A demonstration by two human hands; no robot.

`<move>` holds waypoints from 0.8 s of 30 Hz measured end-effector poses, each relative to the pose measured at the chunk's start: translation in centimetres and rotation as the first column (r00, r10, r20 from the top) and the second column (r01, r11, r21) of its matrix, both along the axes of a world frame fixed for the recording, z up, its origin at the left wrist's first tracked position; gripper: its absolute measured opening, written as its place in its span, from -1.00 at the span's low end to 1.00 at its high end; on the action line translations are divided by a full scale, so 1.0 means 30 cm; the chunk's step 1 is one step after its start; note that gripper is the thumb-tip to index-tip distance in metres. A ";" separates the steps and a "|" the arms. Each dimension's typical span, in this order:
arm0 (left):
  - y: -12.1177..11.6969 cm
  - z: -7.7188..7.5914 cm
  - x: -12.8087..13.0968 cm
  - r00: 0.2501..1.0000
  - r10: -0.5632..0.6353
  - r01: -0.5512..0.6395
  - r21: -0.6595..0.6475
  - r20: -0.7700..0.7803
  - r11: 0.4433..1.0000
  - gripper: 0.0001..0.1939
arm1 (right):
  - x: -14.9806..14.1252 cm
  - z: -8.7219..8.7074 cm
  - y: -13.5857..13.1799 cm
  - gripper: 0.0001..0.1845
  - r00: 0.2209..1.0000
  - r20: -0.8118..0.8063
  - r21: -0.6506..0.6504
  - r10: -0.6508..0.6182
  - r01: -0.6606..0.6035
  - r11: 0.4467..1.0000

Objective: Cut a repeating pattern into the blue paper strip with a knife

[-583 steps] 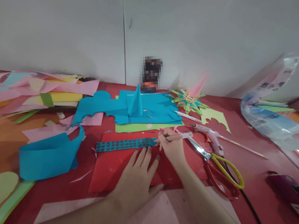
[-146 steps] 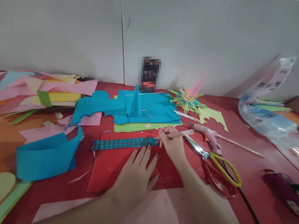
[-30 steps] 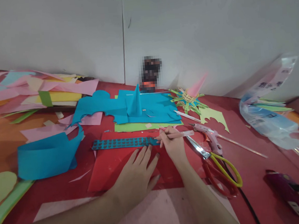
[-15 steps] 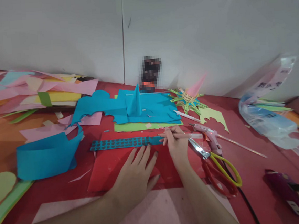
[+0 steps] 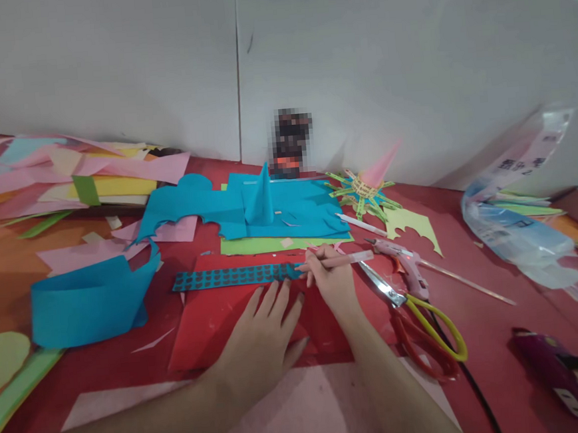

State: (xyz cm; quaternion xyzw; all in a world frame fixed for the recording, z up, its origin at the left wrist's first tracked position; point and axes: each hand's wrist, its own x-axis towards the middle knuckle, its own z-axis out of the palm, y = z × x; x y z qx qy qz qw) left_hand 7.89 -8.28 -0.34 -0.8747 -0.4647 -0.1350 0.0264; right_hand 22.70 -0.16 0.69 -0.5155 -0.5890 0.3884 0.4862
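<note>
Wall (image 5: 381, 56), pale grey with one upright seam, stands along the back edge of the red worktop (image 5: 455, 233). A heap of coloured paper (image 5: 115, 170) lies by that edge on the left, and a pale pink sheet (image 5: 323, 400) is nearest the wearer. Near the worktop's middle a red sheet (image 5: 205, 330) lies flat; between it and the back edge are blue sheets (image 5: 300, 199) with a green one beneath, while a clear plastic bag (image 5: 525, 231) slumps on the right. The left hand (image 5: 261, 332) rests palm down over the red sheet, fingers a little spread, gripping nothing. The right hand (image 5: 333, 283) is closed, thumb and fingers pinching something slim. A curved blue paper band (image 5: 80, 303) sits on edge well to the left; scissors (image 5: 399, 298) lie beside the red sheet's right edge, with a pink glue gun (image 5: 412, 273) just beyond them. A narrow blue strip (image 5: 234, 277) with rows of dark marks lies just in front of the red sheet's back edge, its left end jutting past the left edge, its front edge meeting the left fingertips. The right hand's pen (image 5: 350, 259) points at the strip's right part; whether its tip touches cannot be told.
</note>
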 end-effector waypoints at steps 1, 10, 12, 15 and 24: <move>0.000 0.000 0.000 1.000 -0.001 0.001 0.003 0.000 1.000 -0.52 | 0.001 -0.001 0.000 -0.69 1.000 0.006 0.000 0.004 -0.004 1.000; 0.002 -0.005 -0.001 1.000 0.005 -0.004 0.009 -0.020 1.000 -0.51 | 0.002 -0.010 0.000 -0.69 0.999 0.032 -0.014 0.006 -0.005 1.000; 0.001 -0.005 0.000 1.000 0.005 -0.005 0.007 -0.025 1.000 -0.51 | 0.001 -0.010 0.001 -0.69 0.999 0.033 -0.014 0.010 -0.009 1.000; 0.000 -0.003 0.001 1.000 0.005 -0.005 0.005 -0.028 1.000 -0.51 | 0.003 -0.012 0.002 -0.68 0.999 0.031 -0.014 0.021 -0.021 1.000; 0.002 0.002 0.001 1.000 0.002 -0.002 -0.019 -0.017 1.000 -0.51 | 0.001 -0.008 0.001 -0.67 0.998 0.063 0.004 0.015 -0.015 1.000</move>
